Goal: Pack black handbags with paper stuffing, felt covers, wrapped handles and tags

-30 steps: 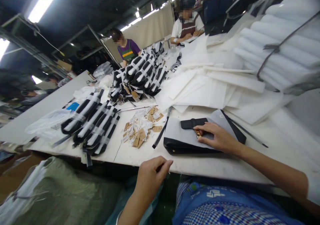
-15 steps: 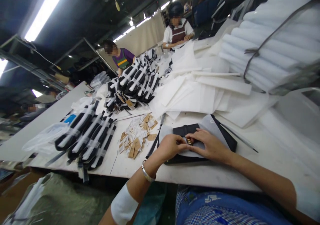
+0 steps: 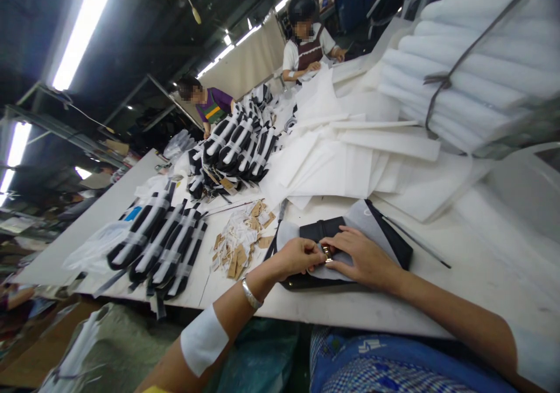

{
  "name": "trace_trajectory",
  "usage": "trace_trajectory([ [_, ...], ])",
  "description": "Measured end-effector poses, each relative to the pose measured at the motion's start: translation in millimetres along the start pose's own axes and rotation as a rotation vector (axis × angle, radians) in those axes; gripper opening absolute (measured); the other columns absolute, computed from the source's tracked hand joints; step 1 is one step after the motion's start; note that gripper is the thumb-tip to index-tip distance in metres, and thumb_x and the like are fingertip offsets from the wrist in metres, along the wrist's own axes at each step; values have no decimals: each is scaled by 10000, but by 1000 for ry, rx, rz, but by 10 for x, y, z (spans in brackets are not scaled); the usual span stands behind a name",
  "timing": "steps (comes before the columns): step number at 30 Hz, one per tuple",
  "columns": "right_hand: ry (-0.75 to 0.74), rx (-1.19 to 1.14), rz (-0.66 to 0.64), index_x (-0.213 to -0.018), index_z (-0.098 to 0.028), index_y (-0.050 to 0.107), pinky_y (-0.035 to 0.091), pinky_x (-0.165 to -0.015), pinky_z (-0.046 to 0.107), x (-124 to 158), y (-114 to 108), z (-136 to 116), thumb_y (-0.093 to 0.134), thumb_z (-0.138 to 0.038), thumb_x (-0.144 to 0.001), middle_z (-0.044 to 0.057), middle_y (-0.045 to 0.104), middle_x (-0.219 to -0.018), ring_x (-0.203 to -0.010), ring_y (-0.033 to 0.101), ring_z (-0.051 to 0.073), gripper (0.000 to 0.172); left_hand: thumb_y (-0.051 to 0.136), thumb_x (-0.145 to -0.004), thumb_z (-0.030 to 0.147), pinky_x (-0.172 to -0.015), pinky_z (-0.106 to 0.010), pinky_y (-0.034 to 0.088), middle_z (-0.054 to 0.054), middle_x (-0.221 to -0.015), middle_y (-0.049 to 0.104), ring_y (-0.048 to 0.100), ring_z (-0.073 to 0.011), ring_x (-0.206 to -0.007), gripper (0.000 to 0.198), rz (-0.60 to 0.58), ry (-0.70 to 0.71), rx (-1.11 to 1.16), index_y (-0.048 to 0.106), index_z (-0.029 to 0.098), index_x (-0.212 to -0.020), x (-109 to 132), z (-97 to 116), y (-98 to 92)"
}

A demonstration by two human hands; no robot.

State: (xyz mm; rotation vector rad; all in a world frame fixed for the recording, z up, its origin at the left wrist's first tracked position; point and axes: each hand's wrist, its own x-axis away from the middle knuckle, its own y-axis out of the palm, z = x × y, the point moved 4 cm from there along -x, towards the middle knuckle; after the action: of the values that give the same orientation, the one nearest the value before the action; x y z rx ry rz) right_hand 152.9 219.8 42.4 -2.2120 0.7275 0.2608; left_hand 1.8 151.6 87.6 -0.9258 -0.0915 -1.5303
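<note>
A black bag (image 3: 397,242) lies on the white table, with light grey sheet (image 3: 361,221) over part of it. On it, a small gold metal clasp (image 3: 326,253) sits between my two hands. My left hand (image 3: 300,258) pinches at the clasp's left side, fingertips pressed together. My right hand (image 3: 356,256) rests on the bag from the right, its thumb and forefinger closed about the clasp's right side.
Brown and white tags (image 3: 238,244) lie left of the bag. Farther left are wrapped black bundles (image 3: 160,244), with more bundles (image 3: 236,139) behind. White sheets (image 3: 336,160) and a tied white stack (image 3: 472,60) lie beyond. Two people (image 3: 214,107) (image 3: 308,46) work across the table.
The view has shifted slightly. My left hand has drawn a little back from my right fingertips, showing more of the gold clasp. Across the table, one person's hands have moved apart.
</note>
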Motion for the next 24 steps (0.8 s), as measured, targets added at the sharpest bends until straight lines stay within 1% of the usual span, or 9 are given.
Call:
trace_trajectory([
  [2, -2, 8, -4, -1242, -214, 608, 323, -1156, 541, -2, -5, -14, 665, -335, -896, 56, 709, -1049, -1047, 647, 233, 371, 680, -735, 407, -458, -197, 330, 43, -580, 535, 473, -95, -529, 252, -18, 1, 18, 636, 159, -720, -7, 4, 11],
  [4, -6, 18, -1, -1241, -207, 606, 327, -1155, 537, -2, -6, -18, 668, -330, -896, 62, 708, -1072, -1062, 645, 236, 372, 670, -732, 384, -475, -196, 325, 47, -577, 526, 459, -88, -530, 233, -8, 13, 43, 631, 155, -715, -20, -15, 30],
  [6, -5, 20, 9, -1244, -204, 604, 335, -1154, 531, -1, 0, -9, 679, -339, -891, 65, 710, -1079, -1061, 648, 235, 385, 658, -731, 353, -512, -202, 339, 45, -583, 525, 456, -84, -544, 209, 32, 47, 73, 620, 150, -700, -35, -48, 55],
  [10, 4, -1, 37, -1234, -219, 617, 355, -1144, 531, -2, 25, 26, 711, -386, -871, 59, 724, -1065, -1026, 664, 235, 411, 646, -730, 296, -584, -220, 353, 34, -620, 534, 471, -96, -611, 160, 140, 158, 113, 602, 147, -690, -45, -109, 94],
  [12, 10, -14, 31, -1233, -225, 620, 356, -1142, 534, -6, 43, 43, 716, -399, -868, 53, 726, -1062, -1023, 665, 234, 415, 641, -734, 280, -610, -224, 360, 31, -638, 541, 477, -101, -636, 144, 162, 201, 124, 606, 146, -697, -42, -124, 97],
  [14, 16, -17, 19, -1219, -222, 625, 358, -1138, 531, -9, 58, 56, 722, -390, -866, 47, 726, -1047, -1025, 663, 233, 403, 622, -754, 284, -623, -225, 369, 27, -655, 550, 477, -101, -643, 147, 165, 225, 139, 607, 146, -706, -42, -125, 89],
  [17, 15, -8, 13, -1185, -222, 638, 361, -1132, 526, -6, 63, 60, 726, -358, -864, 42, 724, -1019, -1013, 663, 232, 360, 590, -781, 304, -597, -220, 361, 29, -650, 537, 456, -93, -613, 169, 164, 237, 143, 592, 152, -708, -48, -108, 75],
  [21, -5, 10, 12, -1173, -219, 651, 353, -1141, 510, 13, 60, 42, 682, -311, -897, 42, 711, -983, -983, 659, 217, 292, 599, -737, 255, -587, -221, 341, 39, -630, 496, 428, -93, -608, 115, 159, 278, 74, 571, 158, -682, -61, -78, 70],
  [24, -19, 23, 20, -1154, -215, 666, 361, -1136, 507, 27, 64, 34, 640, -257, -921, 44, 714, -970, -973, 659, 212, 238, 609, -707, 211, -601, -227, 342, 36, -647, 495, 428, -100, -634, 76, 149, 331, 2, 572, 159, -667, -72, -65, 53],
])
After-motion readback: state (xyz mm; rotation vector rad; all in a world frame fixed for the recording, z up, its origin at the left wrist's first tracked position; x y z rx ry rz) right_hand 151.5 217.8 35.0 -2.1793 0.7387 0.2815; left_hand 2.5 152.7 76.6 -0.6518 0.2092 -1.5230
